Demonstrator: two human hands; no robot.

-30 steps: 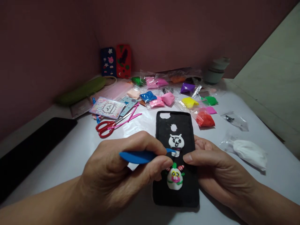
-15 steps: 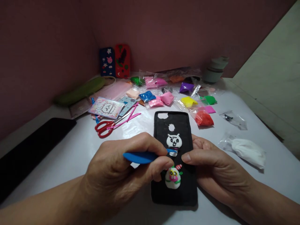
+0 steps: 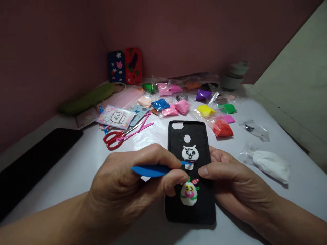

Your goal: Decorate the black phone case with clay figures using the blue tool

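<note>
A black phone case (image 3: 190,134) lies flat on the white table (image 3: 84,163) in front of me. It carries a white clay cat face (image 3: 190,153) and, lower down, a white clay figure (image 3: 188,194) with pink, yellow and green details. My left hand (image 3: 133,190) pinches a blue clay tool (image 3: 153,170), whose tip touches just under the cat face. My right hand (image 3: 230,180) grips the case's right edge, thumb lying across its surface.
Several bags of coloured clay (image 3: 204,110) lie behind the case, with a bag of white clay (image 3: 269,165) at right. Red scissors (image 3: 114,139), a pink tool, and sticker cards (image 3: 116,117) sit at left. A black slab (image 3: 33,163) lies far left. Two decorated cases (image 3: 125,66) lean on the wall.
The case shifted slightly left and toward me with my right hand. The blue tool's tip stays under the cat face with only small motion.
</note>
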